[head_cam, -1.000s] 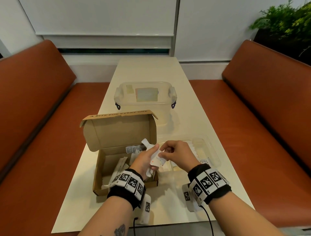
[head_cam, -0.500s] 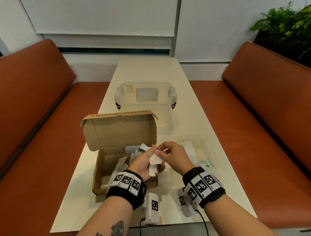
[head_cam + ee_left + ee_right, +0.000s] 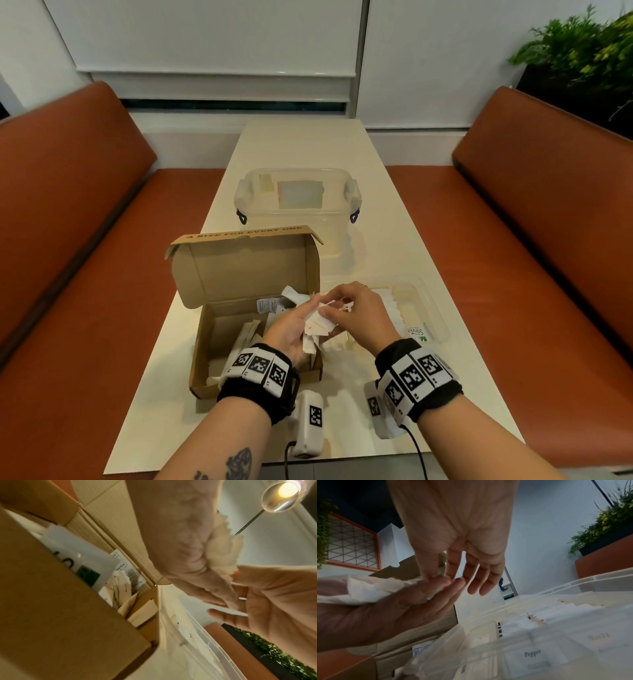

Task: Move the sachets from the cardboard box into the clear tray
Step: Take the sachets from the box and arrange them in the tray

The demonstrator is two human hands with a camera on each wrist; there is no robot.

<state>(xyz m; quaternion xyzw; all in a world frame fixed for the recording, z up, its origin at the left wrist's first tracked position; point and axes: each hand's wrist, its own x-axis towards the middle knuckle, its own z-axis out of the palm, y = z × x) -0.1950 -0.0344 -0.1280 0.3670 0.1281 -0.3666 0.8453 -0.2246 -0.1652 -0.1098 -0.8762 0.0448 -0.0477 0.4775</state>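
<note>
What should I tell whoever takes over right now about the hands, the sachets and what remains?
Left hand: holds a bunch of white paper sachets above the right edge of the open brown cardboard box.
Right hand: thumb and forefinger pinch one sachet in that bunch; the other fingers are loose.
Clear plastic tray: right of the box on the cream table, already holding several sachets, including ones marked Stevia and Pepper.
Done: part of the batch moved.
Left: place the held bunch in the tray, then clear the sachets still lying in the box.
</note>
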